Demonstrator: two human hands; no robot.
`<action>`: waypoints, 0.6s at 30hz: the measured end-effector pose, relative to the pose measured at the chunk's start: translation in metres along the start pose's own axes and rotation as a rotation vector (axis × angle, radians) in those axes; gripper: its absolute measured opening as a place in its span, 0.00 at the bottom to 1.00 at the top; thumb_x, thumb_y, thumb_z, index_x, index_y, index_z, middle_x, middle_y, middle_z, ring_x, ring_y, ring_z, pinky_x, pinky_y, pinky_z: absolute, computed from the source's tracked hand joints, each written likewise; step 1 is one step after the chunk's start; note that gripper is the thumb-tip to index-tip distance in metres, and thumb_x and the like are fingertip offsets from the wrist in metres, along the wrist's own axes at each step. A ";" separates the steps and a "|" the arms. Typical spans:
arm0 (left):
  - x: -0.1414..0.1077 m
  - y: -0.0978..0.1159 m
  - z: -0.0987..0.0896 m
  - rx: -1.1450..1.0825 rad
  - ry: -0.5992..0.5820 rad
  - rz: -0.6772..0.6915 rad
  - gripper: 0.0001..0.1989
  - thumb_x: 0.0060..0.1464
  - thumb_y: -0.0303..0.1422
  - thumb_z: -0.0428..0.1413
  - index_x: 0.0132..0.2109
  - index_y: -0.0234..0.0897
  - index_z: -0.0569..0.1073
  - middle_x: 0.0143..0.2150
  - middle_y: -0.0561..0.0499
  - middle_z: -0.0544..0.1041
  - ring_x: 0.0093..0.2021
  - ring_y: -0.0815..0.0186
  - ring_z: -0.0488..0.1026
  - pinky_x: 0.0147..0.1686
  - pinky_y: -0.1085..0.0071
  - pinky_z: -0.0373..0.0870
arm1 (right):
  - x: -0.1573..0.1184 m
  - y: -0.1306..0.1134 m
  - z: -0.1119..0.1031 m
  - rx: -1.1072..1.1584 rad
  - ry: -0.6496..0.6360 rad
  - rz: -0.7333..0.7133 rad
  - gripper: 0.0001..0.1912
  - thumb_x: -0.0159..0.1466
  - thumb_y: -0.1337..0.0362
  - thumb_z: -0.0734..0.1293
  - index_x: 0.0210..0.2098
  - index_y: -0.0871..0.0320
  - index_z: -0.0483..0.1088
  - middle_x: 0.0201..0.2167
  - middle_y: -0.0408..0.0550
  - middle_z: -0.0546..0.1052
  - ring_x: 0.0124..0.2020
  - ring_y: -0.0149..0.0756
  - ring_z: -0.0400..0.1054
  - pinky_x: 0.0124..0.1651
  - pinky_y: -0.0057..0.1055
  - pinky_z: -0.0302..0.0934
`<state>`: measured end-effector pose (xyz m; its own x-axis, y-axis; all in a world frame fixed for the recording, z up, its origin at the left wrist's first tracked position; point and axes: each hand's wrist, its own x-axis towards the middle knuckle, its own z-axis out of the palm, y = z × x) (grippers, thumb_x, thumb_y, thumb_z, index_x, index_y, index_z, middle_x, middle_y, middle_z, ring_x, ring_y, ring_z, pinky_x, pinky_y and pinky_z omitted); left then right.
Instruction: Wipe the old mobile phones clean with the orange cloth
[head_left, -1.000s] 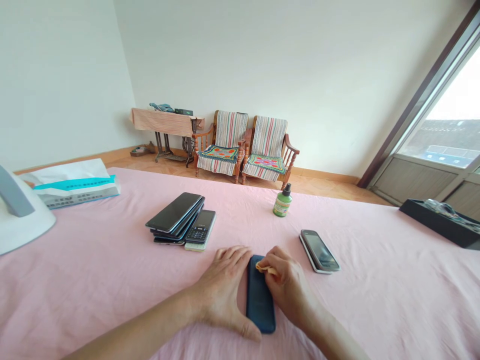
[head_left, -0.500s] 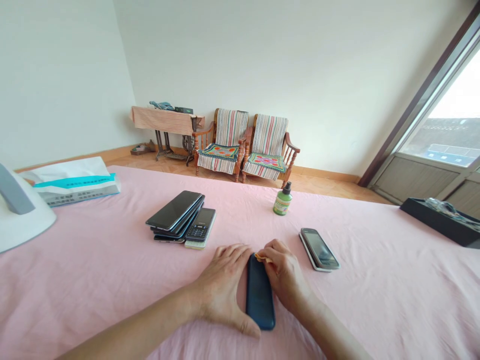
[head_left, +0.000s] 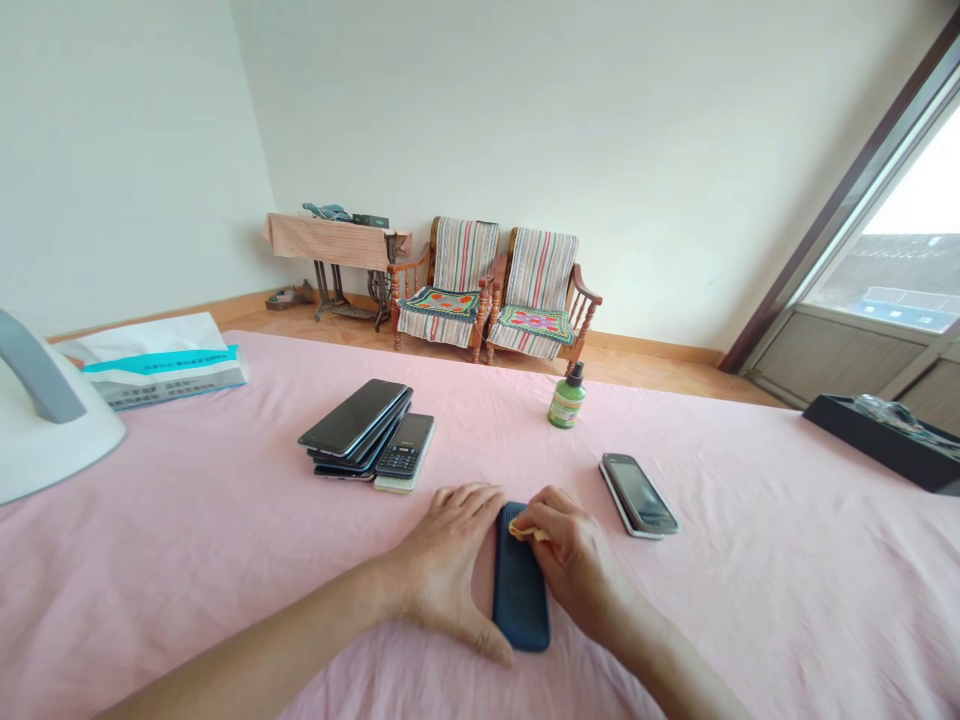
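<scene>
A phone in a dark blue case [head_left: 520,598] lies back up on the pink cloth in front of me. My left hand [head_left: 444,560] rests along its left side, fingers stretched and thumb spread toward the near end; fingertips are by the far left corner. Pinched in my right hand [head_left: 574,555] is a small yellowish cloth [head_left: 523,529], pressed on the upper part of the case. To the right lies a grey phone with a screen [head_left: 639,494], on top of a white one. A green spray bottle [head_left: 567,397] stands farther back.
A stack of phones [head_left: 354,420] and a keypad phone [head_left: 406,446] lie at the left. Beyond are a tissue pack [head_left: 172,375] and a white-and-grey object [head_left: 52,420]. At the right edge sits a black tray [head_left: 877,442] holding clear items. Two chairs [head_left: 529,310] stand behind the table.
My right hand has moved the yellowish cloth a little down the case toward me. The left hand keeps nearly the same place. The view has shifted slightly.
</scene>
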<state>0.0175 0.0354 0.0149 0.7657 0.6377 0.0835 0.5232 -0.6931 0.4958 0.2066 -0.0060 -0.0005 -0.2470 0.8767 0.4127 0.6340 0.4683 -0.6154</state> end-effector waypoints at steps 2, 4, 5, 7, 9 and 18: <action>0.000 -0.001 0.000 -0.006 0.011 0.004 0.56 0.23 0.57 0.65 0.60 0.39 0.58 0.61 0.39 0.62 0.61 0.42 0.56 0.59 0.48 0.51 | -0.009 -0.006 -0.008 0.082 -0.078 0.020 0.18 0.54 0.83 0.58 0.32 0.58 0.72 0.32 0.45 0.71 0.34 0.32 0.67 0.36 0.27 0.61; 0.000 -0.001 0.001 -0.003 0.012 0.007 0.57 0.23 0.57 0.65 0.60 0.39 0.57 0.62 0.38 0.61 0.62 0.42 0.55 0.60 0.48 0.50 | -0.020 -0.010 -0.014 0.165 -0.134 0.034 0.18 0.55 0.82 0.58 0.32 0.57 0.72 0.32 0.45 0.71 0.33 0.31 0.68 0.36 0.26 0.62; 0.000 -0.001 0.001 0.002 0.013 0.007 0.57 0.23 0.57 0.65 0.61 0.39 0.57 0.62 0.38 0.60 0.62 0.42 0.55 0.60 0.48 0.50 | -0.026 -0.011 -0.016 0.192 -0.151 0.038 0.18 0.55 0.82 0.57 0.32 0.57 0.73 0.33 0.45 0.71 0.33 0.31 0.68 0.35 0.26 0.62; 0.000 -0.001 0.001 0.014 0.017 0.008 0.57 0.24 0.57 0.65 0.61 0.38 0.57 0.63 0.38 0.60 0.62 0.42 0.55 0.60 0.49 0.50 | -0.035 -0.013 -0.017 0.210 -0.165 0.044 0.19 0.54 0.83 0.57 0.32 0.57 0.73 0.33 0.45 0.71 0.33 0.30 0.68 0.35 0.25 0.62; 0.000 -0.001 0.002 0.023 0.021 0.016 0.56 0.25 0.56 0.65 0.61 0.38 0.56 0.62 0.39 0.60 0.61 0.43 0.56 0.59 0.50 0.51 | -0.039 -0.018 -0.014 0.192 -0.158 0.036 0.20 0.53 0.84 0.57 0.32 0.57 0.73 0.32 0.45 0.71 0.33 0.31 0.68 0.34 0.25 0.61; 0.000 0.000 0.004 0.037 0.044 0.010 0.55 0.24 0.56 0.65 0.60 0.40 0.57 0.61 0.40 0.62 0.60 0.44 0.58 0.58 0.51 0.52 | -0.030 -0.031 -0.015 0.156 -0.217 0.000 0.23 0.48 0.85 0.56 0.31 0.56 0.73 0.34 0.45 0.72 0.36 0.32 0.67 0.36 0.24 0.62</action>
<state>0.0194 0.0340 0.0119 0.7545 0.6440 0.1263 0.5296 -0.7111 0.4624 0.2049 -0.0488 0.0163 -0.4093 0.8718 0.2693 0.5174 0.4648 -0.7185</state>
